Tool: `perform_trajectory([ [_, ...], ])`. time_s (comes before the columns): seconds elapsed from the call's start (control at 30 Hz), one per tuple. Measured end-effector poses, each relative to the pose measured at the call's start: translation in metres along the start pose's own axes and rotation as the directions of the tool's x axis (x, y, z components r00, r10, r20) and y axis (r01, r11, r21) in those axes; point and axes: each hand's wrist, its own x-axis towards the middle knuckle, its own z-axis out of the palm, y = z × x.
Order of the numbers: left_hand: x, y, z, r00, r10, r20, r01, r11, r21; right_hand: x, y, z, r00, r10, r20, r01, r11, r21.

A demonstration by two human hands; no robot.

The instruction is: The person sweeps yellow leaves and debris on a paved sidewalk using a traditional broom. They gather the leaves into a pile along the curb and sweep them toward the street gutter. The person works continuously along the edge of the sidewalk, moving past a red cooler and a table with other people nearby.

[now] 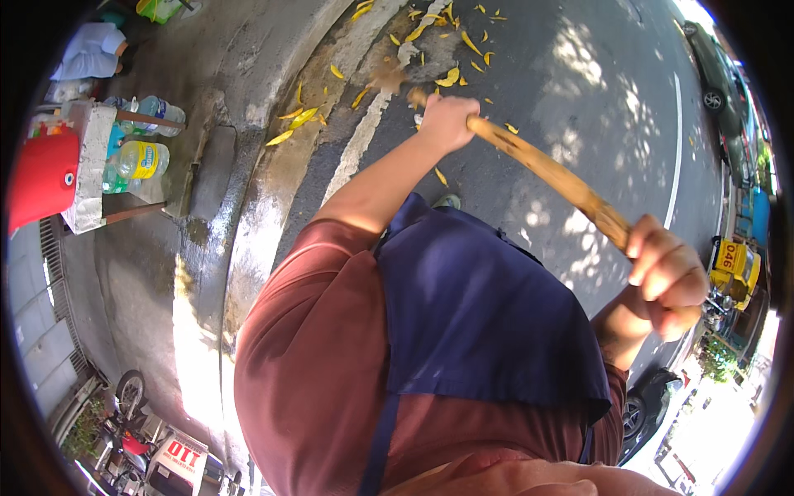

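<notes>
A long wooden pole (552, 167) runs slantwise in front of my dark blue apron (477, 297). My left hand (450, 121) is closed around it at the upper middle of the view. Farther right, near its other end, my right hand (670, 279) grips it with curled fingers. Beyond my left hand the pole's far end is blurred, near a brownish blurred patch (388, 75) over the ground; I cannot tell what that patch is. Yellow leaves (448, 77) lie scattered on the asphalt and along the gutter around it.
A concrete curb (248, 186) runs along the left. Beyond it stand a table with a red container (46, 177) and large plastic bottles (144, 160), and a person (90, 53). Motorcycles with sidecars (180, 459) and parked cars (713, 93) line the edges.
</notes>
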Motion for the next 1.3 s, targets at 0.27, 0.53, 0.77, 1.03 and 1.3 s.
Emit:
perform_trajectory([
  [0.27, -0.022, 0.007, 0.034, 0.799, -0.043, 0.6, -0.058, 0.987, 0.148, -0.042, 0.049, -0.106, 0.956, 0.219, -0.195, -0.143, 0.929, 0.341],
  [0.53, 0.119, -0.053, 0.117, 0.971, -0.238, 0.014, 0.235, 0.966, 0.108, -0.028, 0.101, -0.105, 0.97, 0.079, 0.231, -0.029, 0.977, -0.211],
  [0.77, 0.076, 0.099, 0.079, 0.955, 0.163, 0.248, -0.121, 0.977, -0.177, -0.054, -0.041, -0.247, 0.959, 0.207, -0.194, -0.181, 0.973, 0.141],
  [1.03, 0.081, 0.08, 0.139, 0.927, 0.144, 0.347, -0.13, 0.989, -0.064, -0.013, -0.002, -0.175, 0.963, 0.232, 0.14, -0.234, 0.972, -0.002],
  [1.3, 0.115, 0.119, 0.115, 0.996, 0.067, 0.053, -0.063, 0.995, -0.073, -0.034, -0.053, -0.229, 0.968, 0.239, 0.082, -0.233, 0.97, -0.072],
])
